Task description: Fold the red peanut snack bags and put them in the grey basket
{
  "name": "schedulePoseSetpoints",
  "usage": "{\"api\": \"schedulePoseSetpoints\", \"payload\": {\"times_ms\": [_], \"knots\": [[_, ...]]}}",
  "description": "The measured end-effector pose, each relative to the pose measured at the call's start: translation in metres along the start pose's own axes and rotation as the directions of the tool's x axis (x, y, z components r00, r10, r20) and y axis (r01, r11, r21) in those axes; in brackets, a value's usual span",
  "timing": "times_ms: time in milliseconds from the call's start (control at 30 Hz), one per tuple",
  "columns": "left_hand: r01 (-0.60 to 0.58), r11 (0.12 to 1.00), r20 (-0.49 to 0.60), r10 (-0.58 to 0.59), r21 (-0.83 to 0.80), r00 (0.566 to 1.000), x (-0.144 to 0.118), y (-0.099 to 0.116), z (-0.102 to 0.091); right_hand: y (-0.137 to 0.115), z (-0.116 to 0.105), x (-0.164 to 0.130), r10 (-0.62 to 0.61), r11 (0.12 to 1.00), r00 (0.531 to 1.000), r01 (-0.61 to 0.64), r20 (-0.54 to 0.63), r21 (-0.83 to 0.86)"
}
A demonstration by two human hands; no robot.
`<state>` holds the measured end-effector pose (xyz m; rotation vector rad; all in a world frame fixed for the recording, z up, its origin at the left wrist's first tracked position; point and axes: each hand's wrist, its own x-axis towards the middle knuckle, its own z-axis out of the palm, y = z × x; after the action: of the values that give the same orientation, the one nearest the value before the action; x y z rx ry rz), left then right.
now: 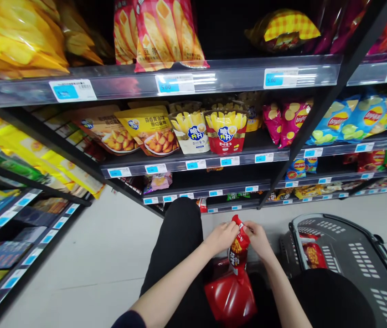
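I have both hands low in the near middle, in front of my dark knees, and both are on one red snack bag [238,255]. My left hand [221,238] is closed on the bag's upper left edge, fingers curled round it. My right hand [258,240] pinches the top right corner, close to the left hand, so the two nearly meet over the bag's crumpled top. The bag stands roughly upright between them, its printed face turned toward me. Just below it sits a glossy red pack [230,298], touching or nearly touching the bag's bottom end; I cannot tell which.

To the right, near me, a dark grey basket [360,255] rests on the pale floor [104,255]. Inside it, at its left end, lies another red snack bag [312,255].

Beyond my hands the shelf unit [193,161] rises away from me. On its middle level stand two cup packs [210,132] side by side, one white and one red, with two orange bags [135,132] to their left and pink chip bags [287,120] to their right. Further right, past a black upright, are blue chip bags [353,118]. The top level carries yellow bags [15,36] on the left and a red fries bag [166,32] in the middle. Blue price tags [174,84] line the shelf edges.
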<state>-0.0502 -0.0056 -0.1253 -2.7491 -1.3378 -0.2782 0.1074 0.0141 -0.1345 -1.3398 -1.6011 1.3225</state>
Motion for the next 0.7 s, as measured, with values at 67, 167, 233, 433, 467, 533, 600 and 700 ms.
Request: {"api": "schedulePoseSetpoints", "payload": {"times_ms": [67, 167, 233, 433, 467, 533, 600, 700], "knots": [[-0.004, 1.000, 0.024, 0.003, 0.031, 1.000, -0.001, 0.002, -0.001, -0.005, -0.001, -0.002, 0.004, 0.999, 1.000, -0.004, -0.004, -0.049], [0.041, 0.998, 0.031, -0.043, 0.038, 0.999, -0.001, 0.005, 0.001, -0.014, -0.003, -0.005, -0.032, 0.989, 0.999, 0.031, -0.001, -0.145], [0.080, 0.997, 0.036, -0.081, 0.016, 0.996, -0.001, 0.005, 0.004, -0.018, -0.002, -0.007, -0.086, 0.973, 0.996, 0.090, 0.031, -0.213], [0.170, 0.985, 0.010, -0.169, -0.042, 0.986, 0.002, 0.002, -0.003, -0.021, 0.001, -0.007, -0.148, 0.938, 0.988, 0.127, -0.040, -0.324], [0.213, 0.973, -0.017, -0.215, -0.092, 0.976, 0.002, 0.001, -0.006, -0.020, -0.001, -0.007, -0.148, 0.949, 0.986, 0.118, -0.083, -0.291], [0.316, 0.911, -0.072, -0.345, -0.264, 0.936, 0.001, -0.001, -0.008, -0.016, -0.008, -0.005, -0.131, 0.981, 0.971, 0.098, -0.199, -0.168], [0.397, 0.781, -0.076, -0.489, -0.481, 0.869, 0.000, -0.005, -0.005, -0.011, -0.020, -0.002, -0.077, 0.995, 0.949, 0.092, -0.305, 0.035], [0.447, 0.467, 0.050, -0.647, -0.763, 0.761, 0.000, -0.013, 0.007, -0.002, -0.036, 0.004, 0.077, 0.892, 0.914, 0.115, -0.398, 0.437]]}}
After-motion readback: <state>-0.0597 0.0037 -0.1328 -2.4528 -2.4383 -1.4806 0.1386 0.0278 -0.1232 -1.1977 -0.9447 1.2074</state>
